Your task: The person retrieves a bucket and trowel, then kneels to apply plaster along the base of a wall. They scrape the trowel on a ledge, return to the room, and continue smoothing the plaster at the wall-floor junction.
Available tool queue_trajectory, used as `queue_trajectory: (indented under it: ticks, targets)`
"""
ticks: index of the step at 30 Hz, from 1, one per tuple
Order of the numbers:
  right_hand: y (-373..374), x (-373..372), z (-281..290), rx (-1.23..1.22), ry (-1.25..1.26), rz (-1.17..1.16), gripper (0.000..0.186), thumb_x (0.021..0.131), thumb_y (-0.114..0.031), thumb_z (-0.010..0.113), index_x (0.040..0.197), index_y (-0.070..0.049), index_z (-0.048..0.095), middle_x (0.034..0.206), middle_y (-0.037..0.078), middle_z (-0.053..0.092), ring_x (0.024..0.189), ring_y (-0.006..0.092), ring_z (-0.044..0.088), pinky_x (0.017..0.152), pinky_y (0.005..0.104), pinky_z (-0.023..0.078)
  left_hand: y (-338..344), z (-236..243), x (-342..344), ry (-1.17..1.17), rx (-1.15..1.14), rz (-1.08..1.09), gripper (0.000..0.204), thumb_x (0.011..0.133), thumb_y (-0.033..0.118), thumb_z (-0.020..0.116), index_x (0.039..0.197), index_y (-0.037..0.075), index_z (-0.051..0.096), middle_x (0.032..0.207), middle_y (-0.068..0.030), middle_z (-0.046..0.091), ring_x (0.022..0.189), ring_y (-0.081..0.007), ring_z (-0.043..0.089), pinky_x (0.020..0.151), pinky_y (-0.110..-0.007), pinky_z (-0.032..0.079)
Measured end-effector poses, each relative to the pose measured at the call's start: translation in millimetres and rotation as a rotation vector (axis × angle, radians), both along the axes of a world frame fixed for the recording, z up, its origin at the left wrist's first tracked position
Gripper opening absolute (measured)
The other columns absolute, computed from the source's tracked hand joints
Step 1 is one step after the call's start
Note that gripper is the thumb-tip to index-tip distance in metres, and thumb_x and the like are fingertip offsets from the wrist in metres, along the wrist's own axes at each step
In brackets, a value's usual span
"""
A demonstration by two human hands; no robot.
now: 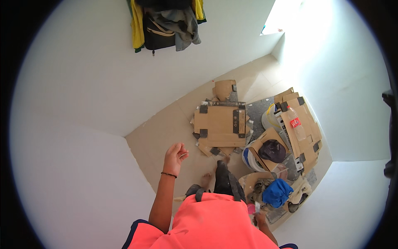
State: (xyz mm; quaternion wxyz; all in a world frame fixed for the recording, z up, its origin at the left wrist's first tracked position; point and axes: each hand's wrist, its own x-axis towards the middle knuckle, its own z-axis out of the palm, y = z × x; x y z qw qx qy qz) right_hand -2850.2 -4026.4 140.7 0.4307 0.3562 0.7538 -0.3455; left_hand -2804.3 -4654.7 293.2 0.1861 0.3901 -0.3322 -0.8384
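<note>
Left fingers [178,147]: loosely curled, released | right fingers [257,215]: can't tell | pink item [251,208]: beside right

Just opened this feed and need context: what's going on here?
A person in a coral shirt stands in a small white-walled room. Their left hand is raised, fingers curled, with nothing clearly visible in it. The right hand is low, near a blue cloth bundle and a small pink item; its grip is too small to tell. Ahead lies flattened cardboard; to the right, a dark cap and plastic bottle rest on more cardboard.
</note>
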Motion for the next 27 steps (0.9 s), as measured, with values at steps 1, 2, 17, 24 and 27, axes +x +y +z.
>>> queue_trajectory:
  ticks: [1, 2, 17, 24, 27]
  targets:
    - [1.8, 2.1, 1.2, -0.061, 0.048, 0.191, 0.018, 0.084, -0.009, 0.073, 0.095, 0.002, 0.065, 0.074, 0.012, 0.066, 0.051, 0.0216, 0.063, 0.043, 0.0370, 0.050, -5.3, -4.9, -5.4, -0.033, 0.010, 0.029, 0.021, 0.101, 0.030, 0.064, 0.109, 0.010, 0.065, 0.087, 0.0009, 0.064, 0.087, -0.0153, 0.066, 0.080, -0.031, 0.055]
    - [1.3, 4.5, 5.8, -0.040, 0.076, 0.357, 0.015, 0.084, -0.008, 0.072, 0.092, 0.002, 0.064, 0.071, 0.011, 0.065, 0.051, 0.0214, 0.062, 0.043, 0.0370, 0.050, -11.0, -10.7, -12.3, -0.044, 0.014, 0.051, 0.021, 0.102, 0.030, 0.064, 0.109, 0.010, 0.065, 0.087, 0.0010, 0.065, 0.087, -0.0152, 0.066, 0.080, -0.031, 0.055]
    - [-224.7, -288.9, -1.3, 0.183, 0.699, 0.404, 0.032, 0.082, -0.025, 0.071, 0.102, 0.000, 0.063, 0.093, 0.023, 0.070, 0.084, 0.0414, 0.069, 0.077, 0.0494, 0.054, -110.8, 50.7, -256.8, -0.135, -0.325, -0.188, 0.017, 0.100, 0.014, 0.064, 0.114, 0.004, 0.066, 0.096, -0.0035, 0.070, 0.090, -0.0125, 0.068, 0.082, -0.028, 0.056]
    - [-262.7, -441.0, 21.7, -0.011, 0.570, 0.258, 0.024, 0.081, -0.015, 0.068, 0.101, 0.000, 0.066, 0.071, 0.012, 0.066, 0.055, 0.0205, 0.065, 0.050, 0.0374, 0.050, -180.9, 54.9, -309.6, -0.169, -0.412, -0.133, 0.018, 0.100, 0.013, 0.063, 0.115, 0.004, 0.066, 0.096, -0.0027, 0.069, 0.090, -0.0115, 0.067, 0.082, -0.026, 0.055]
    - [-287.2, -453.9, 18.1, -0.026, 0.449, 0.026, 0.018, 0.080, -0.011, 0.067, 0.093, 0.001, 0.066, 0.070, 0.012, 0.065, 0.053, 0.0203, 0.062, 0.048, 0.0381, 0.048, -209.2, 60.1, -356.1, -0.129, -0.443, -0.185, 0.017, 0.100, 0.014, 0.064, 0.114, 0.004, 0.067, 0.095, -0.0018, 0.070, 0.090, -0.0107, 0.067, 0.081, -0.026, 0.054]
